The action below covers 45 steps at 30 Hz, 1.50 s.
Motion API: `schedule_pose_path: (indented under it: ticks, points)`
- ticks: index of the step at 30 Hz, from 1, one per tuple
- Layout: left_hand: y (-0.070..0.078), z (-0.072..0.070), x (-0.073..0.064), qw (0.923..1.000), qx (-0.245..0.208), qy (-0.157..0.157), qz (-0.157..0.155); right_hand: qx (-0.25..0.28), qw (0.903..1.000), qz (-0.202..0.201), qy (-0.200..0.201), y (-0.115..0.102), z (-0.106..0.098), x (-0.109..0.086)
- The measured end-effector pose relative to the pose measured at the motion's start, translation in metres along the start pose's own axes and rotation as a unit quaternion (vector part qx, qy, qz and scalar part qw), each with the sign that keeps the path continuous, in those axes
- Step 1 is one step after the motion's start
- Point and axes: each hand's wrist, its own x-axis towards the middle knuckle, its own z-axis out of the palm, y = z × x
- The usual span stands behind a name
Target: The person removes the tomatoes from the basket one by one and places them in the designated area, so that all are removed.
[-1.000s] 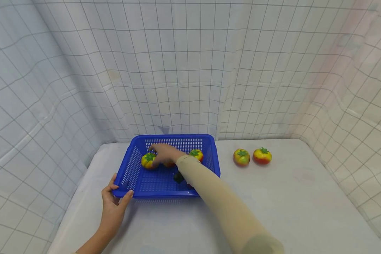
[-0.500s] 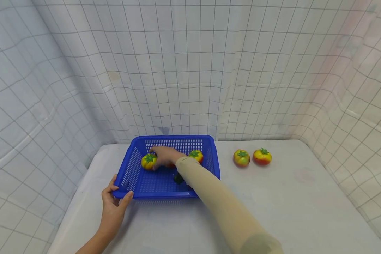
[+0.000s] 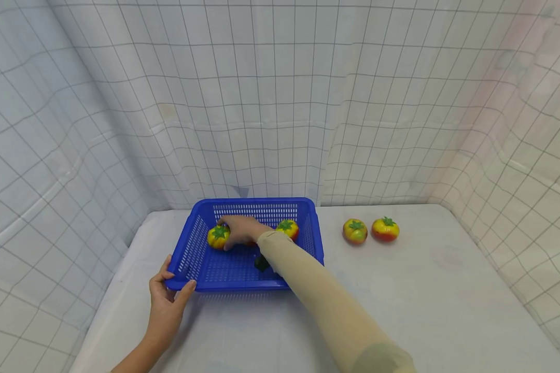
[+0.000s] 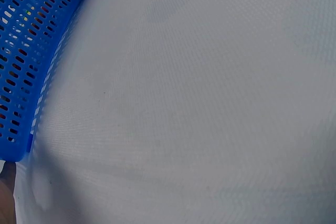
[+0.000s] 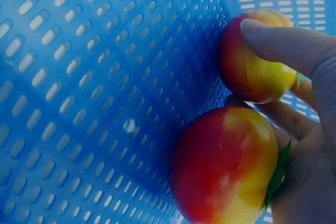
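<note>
My left hand holds the near left corner of a blue slotted plastic basket, thumb on the near rim. My right hand reaches into the basket and grips a yellow-red toy tomato with a green leafy top, near the left wall. In the right wrist view, thumb and fingers lie around this tomato. Another tomato sits under the palm, mostly hidden in the head view. One more tomato shows beyond the right forearm. The left wrist view catches only the basket's side and a sliver of hand.
Two more toy tomatoes, a greenish one and a yellow-red one, lie on the white table right of the basket. A small black object shows below the right wrist. Gridded white curtains surround the table.
My right hand's fingers have come in closer around the left tomato and lowered slightly. The left hand and the basket stay where they were.
</note>
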Motion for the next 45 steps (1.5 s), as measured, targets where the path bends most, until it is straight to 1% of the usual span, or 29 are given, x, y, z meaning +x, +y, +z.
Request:
schedule_pose_path:
  ticks: [7,14,18,25,32,36,45]
  points:
    - [0.001,0.000,-0.001,1.0000,0.000,-0.003,-0.003,0.006,0.9999,-0.009,0.002,0.004,0.000,0.002]
    - [-0.001,-0.001,0.001,0.9999,0.011,-0.002,0.002,0.020,0.9994,-0.027,0.009,0.005,-0.007,0.001]
    - [-0.001,-0.001,0.002,1.0000,0.008,0.000,0.005,0.046,0.9984,-0.032,0.010,0.006,-0.014,-0.004]
    - [-0.002,-0.001,0.003,0.9999,0.010,0.001,0.003,0.080,0.9950,-0.060,0.003,0.006,-0.027,-0.013]
    - [-0.002,-0.002,0.004,0.9999,0.011,-0.002,0.009,0.127,0.9882,-0.085,-0.002,0.007,-0.037,-0.020]
    - [-0.002,-0.002,0.004,0.9998,0.021,-0.001,0.007,0.139,0.9864,-0.088,-0.003,0.008,-0.042,-0.025]
    - [-0.001,-0.001,0.003,0.9999,0.006,-0.002,0.011,0.159,0.9841,-0.078,-0.004,0.016,-0.050,-0.037]
